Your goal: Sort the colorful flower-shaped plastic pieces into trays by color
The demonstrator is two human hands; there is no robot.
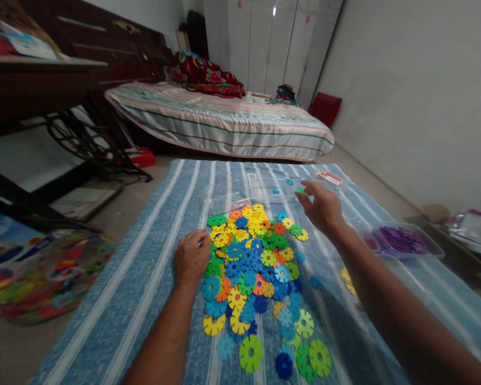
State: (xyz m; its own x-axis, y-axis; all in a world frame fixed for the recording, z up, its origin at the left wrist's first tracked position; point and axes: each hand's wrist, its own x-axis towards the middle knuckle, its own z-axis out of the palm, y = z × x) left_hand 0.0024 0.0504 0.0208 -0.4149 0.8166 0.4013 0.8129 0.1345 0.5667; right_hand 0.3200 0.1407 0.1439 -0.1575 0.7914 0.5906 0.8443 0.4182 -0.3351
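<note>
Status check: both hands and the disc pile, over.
Left hand closed, resting at the left edge of the disc pile. Right hand raised, pinching a green disc near the clear containers. Nothing between them.

Both forearms bare, no sleeves visible; left hand [191,256], right hand [322,206] without gloves, rings, watch.

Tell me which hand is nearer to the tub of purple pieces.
Right. The right hand is raised past the far edge of the disc pile, just left of the tub of purple pieces. The left hand rests at the pile's opposite side, farther away.
</note>
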